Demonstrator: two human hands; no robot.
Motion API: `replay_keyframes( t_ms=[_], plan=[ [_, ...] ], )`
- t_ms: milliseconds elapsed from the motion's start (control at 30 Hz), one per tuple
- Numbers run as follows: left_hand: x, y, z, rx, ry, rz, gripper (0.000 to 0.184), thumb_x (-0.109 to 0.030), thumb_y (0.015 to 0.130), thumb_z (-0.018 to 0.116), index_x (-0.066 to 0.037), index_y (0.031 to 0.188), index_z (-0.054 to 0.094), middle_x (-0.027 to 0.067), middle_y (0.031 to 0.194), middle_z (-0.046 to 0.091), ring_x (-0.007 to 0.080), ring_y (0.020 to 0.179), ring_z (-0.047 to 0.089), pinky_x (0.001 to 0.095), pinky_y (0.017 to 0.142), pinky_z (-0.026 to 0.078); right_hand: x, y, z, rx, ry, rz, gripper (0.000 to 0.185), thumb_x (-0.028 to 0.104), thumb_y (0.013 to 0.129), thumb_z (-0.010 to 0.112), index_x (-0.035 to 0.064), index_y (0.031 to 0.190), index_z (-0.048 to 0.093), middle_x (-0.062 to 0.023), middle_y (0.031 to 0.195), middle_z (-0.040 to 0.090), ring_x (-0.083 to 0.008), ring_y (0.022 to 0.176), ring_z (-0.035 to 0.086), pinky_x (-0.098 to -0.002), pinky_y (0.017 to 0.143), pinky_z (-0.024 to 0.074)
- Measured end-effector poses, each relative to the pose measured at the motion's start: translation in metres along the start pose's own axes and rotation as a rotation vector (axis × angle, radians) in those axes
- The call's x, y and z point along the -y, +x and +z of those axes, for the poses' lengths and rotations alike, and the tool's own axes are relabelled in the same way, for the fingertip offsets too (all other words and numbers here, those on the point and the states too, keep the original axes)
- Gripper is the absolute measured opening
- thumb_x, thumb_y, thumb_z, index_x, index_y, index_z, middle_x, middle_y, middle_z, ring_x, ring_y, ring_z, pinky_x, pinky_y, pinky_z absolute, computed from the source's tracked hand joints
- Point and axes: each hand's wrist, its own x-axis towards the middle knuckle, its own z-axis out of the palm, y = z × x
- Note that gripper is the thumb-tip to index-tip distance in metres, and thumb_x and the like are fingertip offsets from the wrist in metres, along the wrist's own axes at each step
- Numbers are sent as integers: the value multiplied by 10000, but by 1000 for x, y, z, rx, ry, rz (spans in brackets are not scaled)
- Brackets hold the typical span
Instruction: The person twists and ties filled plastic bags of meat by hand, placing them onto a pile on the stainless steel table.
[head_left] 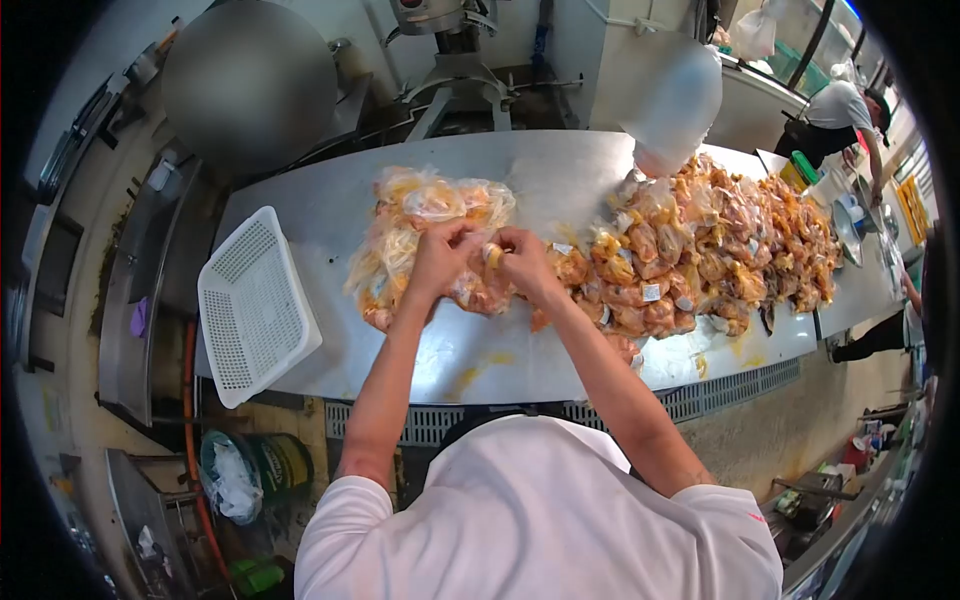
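My left hand (442, 260) and my right hand (523, 264) meet over a clear plastic bag of orange-coloured raw meat (482, 292) on the steel table. Both hands are closed, with fingers pinching at the bag's upper end. Something small and pale yellow shows at my right fingertips; whether it is the bag's twisted neck I cannot make out. Beyond and left of my hands lies a group of similar filled bags (432, 200). To the right is a big heap of bagged meat (655, 255), some bags carrying white labels.
A white perforated plastic basket (312, 335) sits at the left end of the steel table (560, 150). Across the table stand two people, blurred. Another person (835, 110) bends at the far right near metal bowls (848, 235). A bin (280, 470) stands on the floor at lower left.
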Motion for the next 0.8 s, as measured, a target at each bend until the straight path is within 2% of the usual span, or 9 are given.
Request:
replay_keyframes(
  t_ms=[100, 267, 433, 467, 567, 600, 700, 733, 800],
  plan=[
    [-33, -26, 39, -410, 418, 542, 587, -50, 759, 731, -94, 1313, 542, 110, 923, 663, 304, 929, 622, 418, 805, 485, -16, 7, 4, -145, 60, -56, 153, 35, 871, 554, -36, 964, 654, -150, 891, 681, -216, 786, 660, -339, 699, 510],
    [-20, -33, 71, -528, 505, 441, 567, -46, 739, 727, -71, 1279, 555, 92, 872, 652, 300, 901, 610, 440, 826, 470, -25, 7, 16, -229, 319, -117, 186, 35, 892, 550, -24, 1026, 664, -109, 869, 691, -187, 788, 647, -330, 705, 509],
    [-8, -17, 62, -729, 402, 520, 256, -27, 736, 725, -17, 967, 615, 104, 755, 635, 293, 765, 622, 418, 750, 495, -23, 5, 11, -165, 328, -226, 166, 38, 888, 612, -11, 1033, 675, -47, 906, 676, -162, 777, 611, -298, 713, 492],
    [-5, -13, 55, -729, 402, 517, 256, -27, 736, 725, -17, 967, 615, 104, 755, 635, 293, 765, 622, 418, 750, 495, -22, 4, 8, -138, 226, -177, 154, 41, 885, 641, -15, 1022, 684, -34, 893, 664, -148, 775, 599, -285, 710, 484],
    [9, -4, 32, -455, -312, 280, 201, 16, 731, 723, -4, 862, 572, 102, 755, 626, 253, 707, 614, 353, 639, 504, -24, 1, 1, -14, 184, -188, 143, 53, 874, 690, -23, 995, 700, -16, 857, 645, -128, 761, 580, -267, 706, 474],
    [5, -7, 34, -450, -313, 276, 201, 16, 731, 723, -4, 862, 572, 102, 755, 626, 253, 707, 614, 353, 639, 504, -27, 0, -2, 85, 241, -248, 145, 64, 867, 711, -28, 979, 708, -11, 835, 637, -122, 750, 573, -262, 705, 471],
    [0, -15, 39, -547, 507, 602, 154, -16, 775, 727, -16, 870, 606, 111, 769, 627, 234, 734, 629, 355, 661, 504, -42, -1, -12, 91, 308, -289, 197, 68, 832, 752, -42, 989, 706, -5, 824, 645, -127, 730, 582, -263, 684, 477],
    [-12, -26, 44, -546, 503, 598, 154, -16, 775, 727, -16, 870, 606, 111, 769, 627, 234, 734, 629, 355, 661, 504, -42, -7, -16, 92, 305, -283, 197, 68, 832, 752, -42, 989, 706, -5, 824, 645, -127, 730, 582, -263, 684, 477],
    [-31, -47, 58, -299, 220, 383, 169, -33, 761, 735, -4, 884, 623, 113, 766, 623, 282, 743, 625, 391, 663, 503, -45, -24, -17, -157, 40, -232, 206, 33, 802, 751, -38, 989, 701, -58, 847, 670, -180, 741, 630, -288, 665, 497]
  ],
)
